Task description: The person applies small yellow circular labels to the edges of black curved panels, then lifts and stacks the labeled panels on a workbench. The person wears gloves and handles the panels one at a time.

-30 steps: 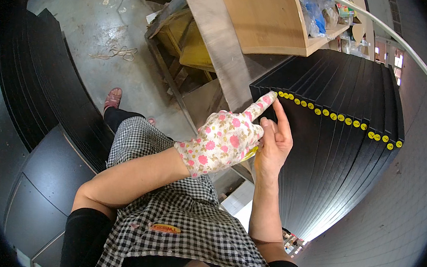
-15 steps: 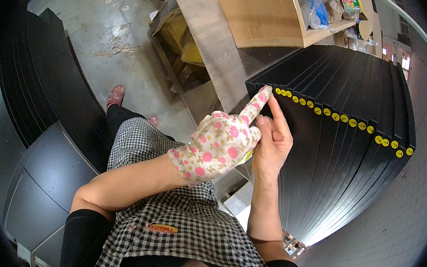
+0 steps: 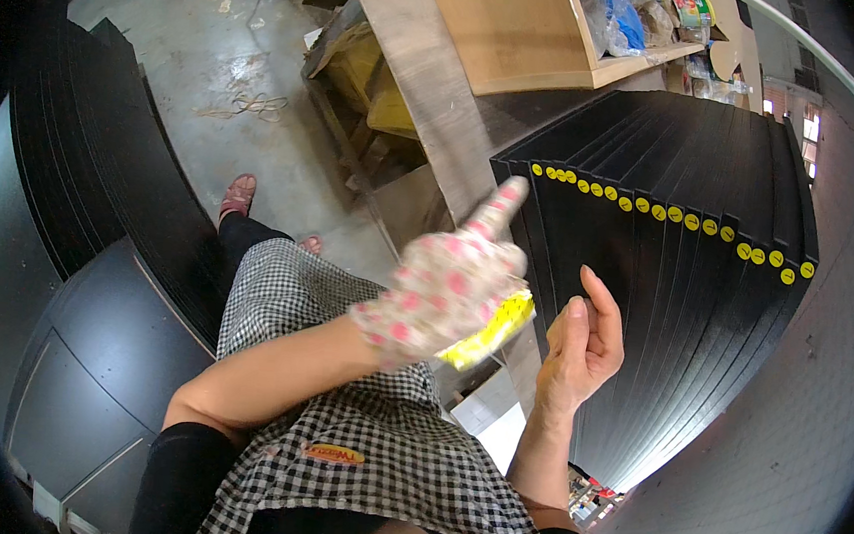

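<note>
there are two hands (image 3: 583,362), one flowered glove (image 3: 445,291), one yellow strip (image 3: 490,332), two sandals (image 3: 239,193) and over a dozen yellow stickers (image 3: 659,212).

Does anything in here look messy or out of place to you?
Two small things. A loose tangle of pale cord lies on the floor, apparently tying nothing. And near the right end of the row on the black panels, one yellow dot sits lower than its neighbours, breaking the line.

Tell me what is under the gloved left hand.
Part of a yellow sheet shows under the left hand, along its lower right side. The hand covers the rest, so the sheet's full shape cannot be seen.
</note>
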Tool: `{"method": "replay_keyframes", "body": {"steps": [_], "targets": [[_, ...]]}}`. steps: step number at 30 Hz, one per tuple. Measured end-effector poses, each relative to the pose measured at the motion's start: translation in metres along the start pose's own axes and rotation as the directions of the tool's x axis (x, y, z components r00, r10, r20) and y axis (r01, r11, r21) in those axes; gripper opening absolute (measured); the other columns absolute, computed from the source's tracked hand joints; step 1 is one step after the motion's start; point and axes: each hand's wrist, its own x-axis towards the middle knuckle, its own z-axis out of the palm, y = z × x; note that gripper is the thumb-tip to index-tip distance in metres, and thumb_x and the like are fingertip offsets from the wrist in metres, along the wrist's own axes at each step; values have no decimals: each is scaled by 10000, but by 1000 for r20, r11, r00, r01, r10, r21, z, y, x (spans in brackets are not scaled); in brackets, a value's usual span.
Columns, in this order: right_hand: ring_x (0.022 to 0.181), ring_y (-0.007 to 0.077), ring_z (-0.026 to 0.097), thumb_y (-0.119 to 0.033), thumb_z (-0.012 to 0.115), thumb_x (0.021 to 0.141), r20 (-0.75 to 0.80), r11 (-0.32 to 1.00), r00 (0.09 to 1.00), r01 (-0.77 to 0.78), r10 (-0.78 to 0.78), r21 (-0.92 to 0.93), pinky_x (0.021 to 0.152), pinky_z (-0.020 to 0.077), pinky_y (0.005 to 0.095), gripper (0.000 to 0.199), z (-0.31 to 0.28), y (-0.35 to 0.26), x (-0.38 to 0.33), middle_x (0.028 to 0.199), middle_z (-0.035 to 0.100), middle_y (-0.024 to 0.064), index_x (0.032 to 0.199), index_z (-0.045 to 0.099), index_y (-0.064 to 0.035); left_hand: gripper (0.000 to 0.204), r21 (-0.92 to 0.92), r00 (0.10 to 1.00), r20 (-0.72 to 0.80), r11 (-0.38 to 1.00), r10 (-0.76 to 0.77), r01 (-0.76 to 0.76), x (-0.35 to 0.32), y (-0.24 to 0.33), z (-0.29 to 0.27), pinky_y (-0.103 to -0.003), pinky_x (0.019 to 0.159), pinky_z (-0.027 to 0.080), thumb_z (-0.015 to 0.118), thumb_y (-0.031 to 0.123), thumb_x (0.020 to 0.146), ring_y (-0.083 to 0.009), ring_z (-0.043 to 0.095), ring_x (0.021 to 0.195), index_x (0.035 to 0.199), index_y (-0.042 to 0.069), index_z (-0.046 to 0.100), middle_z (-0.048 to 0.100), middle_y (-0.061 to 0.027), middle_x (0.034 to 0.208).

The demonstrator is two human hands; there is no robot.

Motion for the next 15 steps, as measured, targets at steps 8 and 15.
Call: {"method": "replay_keyframes", "body": {"steps": [8, 15], "targets": [[580, 62, 477, -16, 634, 836, 357, 936, 931, 193, -80, -294, 513, 355, 210, 135, 9, -22, 6, 703, 558, 21, 958, 684, 10, 136, -264, 983, -180, 961, 40, -88, -23, -30, -25, -382, 811, 514, 674, 100, 742, -344, 638, 988, 856, 25, 675, 518, -249, 1307], [578, 55, 533, -7, 656, 801, 380, 935, 924, 112, 26, -336, 509, 395, 197, 85, 14, -30, 5, 709, 603, 26, 878, 690, 11, 136, -289, 990, -142, 957, -21, -21, -28, -28, -33, -362, 929, 470, 704, 46, 731, -328, 565, 1166, 848, 5, 647, 529, -218, 1321]]}}
